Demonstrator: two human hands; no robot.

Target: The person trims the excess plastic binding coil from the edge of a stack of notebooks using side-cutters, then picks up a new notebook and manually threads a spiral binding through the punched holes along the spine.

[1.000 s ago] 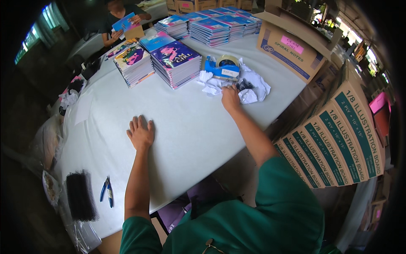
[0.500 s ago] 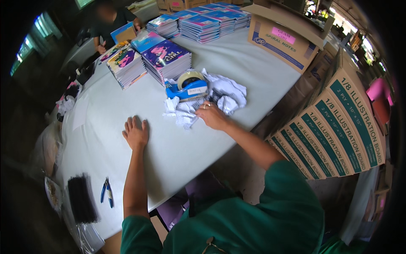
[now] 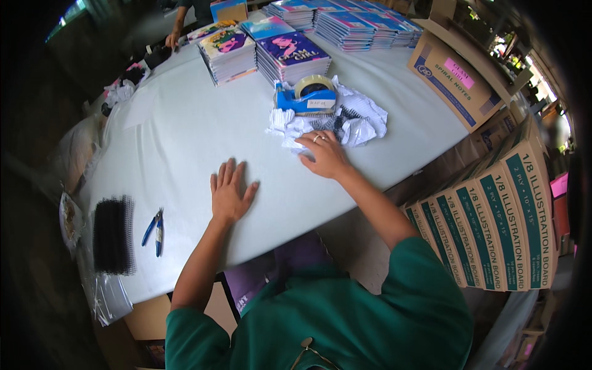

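Observation:
My left hand (image 3: 232, 192) lies palm down on the pale tablecloth, fingers spread, with nothing in it. Farther right, my right hand (image 3: 325, 154) rests with its fingertips at the near edge of some crumpled white paper (image 3: 364, 122); its thumb stands apart, and I see nothing held. On that paper sits a blue tape dispenser (image 3: 290, 98) with a roll of clear tape (image 3: 316, 84). Left of my left forearm lie blue-handled cutting pliers (image 3: 154, 233) and a bundle of black spiral binding coils (image 3: 113, 235).
Behind the dispenser stand stacked spiral notebooks (image 3: 295, 57), with more stacks (image 3: 345, 29) farther back. An open carton (image 3: 453, 77) stands at the far right, above a row of illustration-board boxes (image 3: 493, 222). Another person's hand (image 3: 173, 38) shows at the far left.
The view has shifted, moving the table's things. My left hand's fingers are spread wider. My right hand has drawn back slightly from the dispenser, its thumb now apart from the fingers.

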